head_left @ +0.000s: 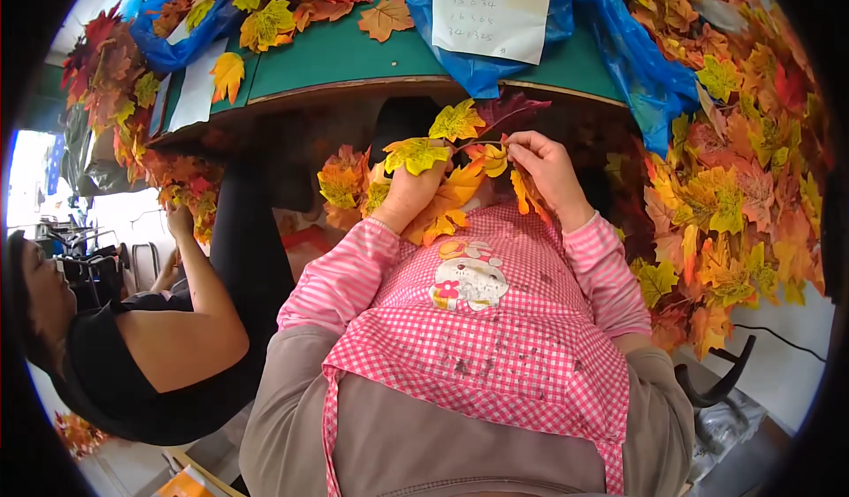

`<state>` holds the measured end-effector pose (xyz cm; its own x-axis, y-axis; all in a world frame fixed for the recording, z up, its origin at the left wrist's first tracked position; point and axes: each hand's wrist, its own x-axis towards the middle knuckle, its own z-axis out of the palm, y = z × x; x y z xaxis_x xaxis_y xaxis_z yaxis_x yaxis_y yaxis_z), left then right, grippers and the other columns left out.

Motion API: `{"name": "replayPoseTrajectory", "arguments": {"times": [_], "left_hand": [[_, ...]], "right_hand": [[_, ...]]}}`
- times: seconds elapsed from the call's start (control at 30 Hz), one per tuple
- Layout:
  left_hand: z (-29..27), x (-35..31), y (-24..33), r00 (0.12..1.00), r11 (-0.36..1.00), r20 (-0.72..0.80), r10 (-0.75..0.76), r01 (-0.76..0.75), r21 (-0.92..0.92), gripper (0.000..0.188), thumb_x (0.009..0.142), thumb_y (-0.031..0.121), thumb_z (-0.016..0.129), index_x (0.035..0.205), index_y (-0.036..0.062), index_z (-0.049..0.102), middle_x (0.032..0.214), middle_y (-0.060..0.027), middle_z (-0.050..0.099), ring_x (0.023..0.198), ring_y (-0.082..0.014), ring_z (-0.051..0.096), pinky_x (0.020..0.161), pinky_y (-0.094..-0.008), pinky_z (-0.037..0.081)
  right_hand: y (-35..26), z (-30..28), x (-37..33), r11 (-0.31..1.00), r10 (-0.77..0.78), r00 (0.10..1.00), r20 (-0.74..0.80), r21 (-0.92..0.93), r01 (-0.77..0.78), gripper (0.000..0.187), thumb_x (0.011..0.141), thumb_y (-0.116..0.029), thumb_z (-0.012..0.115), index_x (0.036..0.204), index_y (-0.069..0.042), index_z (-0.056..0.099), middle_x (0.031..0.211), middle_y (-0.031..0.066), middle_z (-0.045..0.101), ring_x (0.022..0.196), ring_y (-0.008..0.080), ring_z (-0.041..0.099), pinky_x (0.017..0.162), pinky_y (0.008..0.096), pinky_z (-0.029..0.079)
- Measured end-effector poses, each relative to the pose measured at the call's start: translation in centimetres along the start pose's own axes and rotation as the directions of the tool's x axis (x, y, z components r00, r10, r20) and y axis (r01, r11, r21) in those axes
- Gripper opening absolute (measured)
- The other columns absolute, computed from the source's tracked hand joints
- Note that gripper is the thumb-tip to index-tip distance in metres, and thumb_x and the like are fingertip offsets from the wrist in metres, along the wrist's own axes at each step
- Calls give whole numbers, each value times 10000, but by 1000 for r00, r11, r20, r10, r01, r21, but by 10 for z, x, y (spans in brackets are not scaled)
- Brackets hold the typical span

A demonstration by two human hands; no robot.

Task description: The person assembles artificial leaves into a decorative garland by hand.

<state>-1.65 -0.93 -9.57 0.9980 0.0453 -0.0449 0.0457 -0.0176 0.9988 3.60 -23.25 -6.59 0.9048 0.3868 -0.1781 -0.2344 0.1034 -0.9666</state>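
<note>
In front of my apron, an artificial autumn-leaf garland with yellow, orange and red maple leaves stretches between my hands. My left hand is closed around its stem, the fingers mostly hidden under a spotted yellow-green leaf. Thumb and fingertips of my right hand pinch the garland's thin stem beside a small orange-yellow leaf. A dark red leaf sticks out beyond the hands, towards the table edge. More orange leaves hang left of my left hand.
A green table with loose leaves lies ahead. Blue plastic bags and a handwritten paper sheet hang at its edge. Big heaps of leaf garlands fill the right side. At left a co-worker sits close, one hand raised to leaves.
</note>
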Motion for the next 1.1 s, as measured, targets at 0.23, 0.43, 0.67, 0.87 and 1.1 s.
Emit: {"name": "replayPoseTrajectory", "arguments": {"times": [0.23, 0.43, 0.67, 0.87, 1.1], "left_hand": [[-5, -16, 51, 970, 729, 72, 232, -222, 648, 202, 814, 143, 613, 950, 3, 663, 884, -180, 648, 839, -374, 618, 715, -419, 506], [10, -32, 70, 809, 540, 344, 476, -578, 611, 191, 809, 94, 609, 991, 56, 655, 989, -114, 640, 912, -311, 629, 749, -391, 523], [30, -27, 64, 893, 638, 377, 245, -442, 631, 434, 841, 97, 568, 1269, 91, 496, 1211, -126, 559, 989, -336, 613, 774, -395, 531], [24, -22, 58, 923, 533, 278, 267, -381, 755, 232, 836, 126, 599, 1067, 105, 579, 890, -96, 640, 759, -296, 650, 635, -391, 516], [14, -14, 58, 905, 647, 70, 419, -352, 676, 139, 856, 86, 605, 986, 38, 627, 892, -155, 646, 799, -341, 642, 673, -378, 517]], "right_hand": [[1, -2, -4, 987, -57, 996, -61, -156, 47, 124, 924, -58, 567, 1010, 5, 630, 835, -16, 600, 756, 42, 541, 675, 178, 443], [2, 1, -6, 954, -73, 997, -21, -293, 64, 126, 911, -62, 573, 980, 27, 631, 821, 6, 630, 754, 54, 563, 684, 205, 470], [-2, 5, -13, 951, -18, 985, 170, -302, 70, 151, 913, -65, 574, 1020, 22, 634, 832, 6, 635, 725, 61, 574, 659, 215, 483], [-11, 10, -21, 961, 39, 976, 215, -277, 23, 178, 924, -88, 570, 1049, 27, 622, 852, 2, 639, 770, 67, 580, 701, 213, 483], [-25, 2, -12, 795, -73, 980, 184, -583, 169, 150, 850, -78, 614, 972, 4, 647, 828, 110, 648, 747, 148, 624, 685, 274, 498]]}}
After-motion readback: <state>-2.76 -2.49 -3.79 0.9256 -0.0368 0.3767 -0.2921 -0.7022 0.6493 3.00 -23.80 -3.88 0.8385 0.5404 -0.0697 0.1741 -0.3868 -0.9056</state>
